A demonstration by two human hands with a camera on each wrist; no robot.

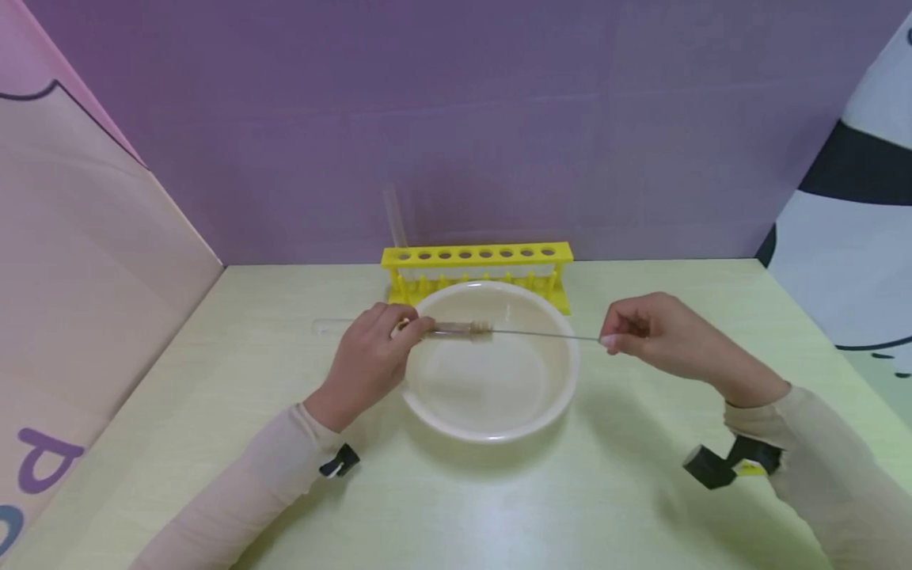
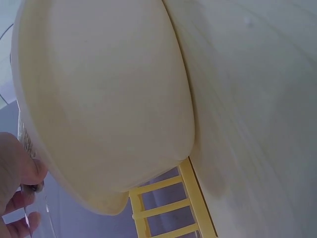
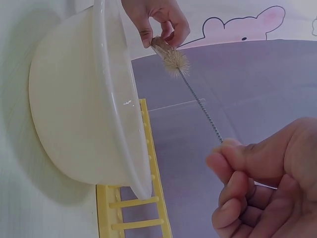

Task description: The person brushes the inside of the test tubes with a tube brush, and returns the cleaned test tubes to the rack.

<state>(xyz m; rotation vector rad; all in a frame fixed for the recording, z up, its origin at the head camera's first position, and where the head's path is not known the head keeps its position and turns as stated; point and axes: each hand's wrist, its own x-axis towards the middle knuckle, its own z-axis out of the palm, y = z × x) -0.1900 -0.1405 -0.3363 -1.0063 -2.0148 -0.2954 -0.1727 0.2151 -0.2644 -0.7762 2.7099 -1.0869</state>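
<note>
My left hand point(image 1: 370, 352) grips a clear glass test tube point(image 1: 331, 325) lying sideways above the basin's left rim, its closed end out to the left. A test tube brush point(image 3: 177, 61) is partly inside the tube, with a tuft of pale bristles sticking out of its mouth. My right hand point(image 1: 659, 336) pinches the end of the brush's thin twisted-wire handle point(image 3: 200, 105) between thumb and forefinger, right of the basin. Under the tube and wire stands a cream basin point(image 1: 492, 434) on the table.
Behind the basin is a yellow test tube rack point(image 1: 477, 255) with a row of holes. Another clear test tube point(image 1: 394, 215) leans in its leftmost hole. A purple wall panel point(image 1: 456, 119) rises at the table's back edge, with printed panels on both sides.
</note>
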